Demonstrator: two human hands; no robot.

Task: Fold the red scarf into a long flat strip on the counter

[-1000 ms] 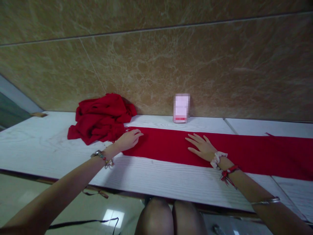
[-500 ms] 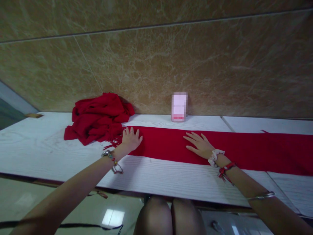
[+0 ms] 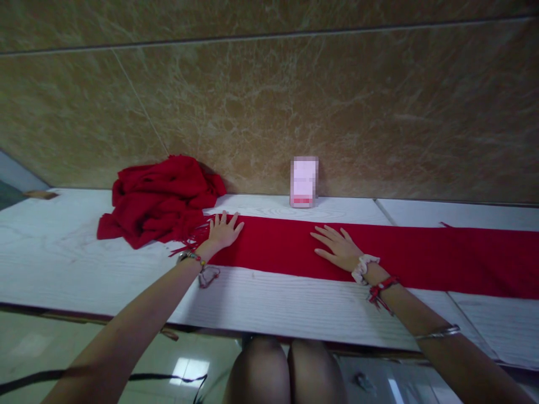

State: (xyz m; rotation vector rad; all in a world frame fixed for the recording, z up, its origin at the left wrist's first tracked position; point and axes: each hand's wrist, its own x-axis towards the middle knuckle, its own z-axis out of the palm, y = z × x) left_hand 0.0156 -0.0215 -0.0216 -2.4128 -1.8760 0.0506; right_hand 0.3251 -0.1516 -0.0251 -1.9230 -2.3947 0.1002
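A long red scarf (image 3: 278,247) lies flat across the white wood-grain table (image 3: 269,303), running off past the right edge of view. At its fringed left end, my left hand (image 3: 224,230) rests on the cloth with fingers spread. My right hand (image 3: 337,247) lies flat on the scarf farther right, its fingers apart. Neither hand grips anything. Just left of my left hand sits a crumpled heap of red fringed cloth (image 3: 162,196), touching or very near the scarf's fringe.
A phone-like pale pink object (image 3: 304,182), blurred out, leans upright against the brown marbled wall (image 3: 252,112) behind the table. A small brown piece (image 3: 41,194) lies at the table's far left corner. My knees (image 3: 290,370) are below the front edge.
The whole view has shifted slightly, so the things appear a little farther left. My left hand has moved a little on the scarf's end, its fingers spread wider. My right hand stays flat.
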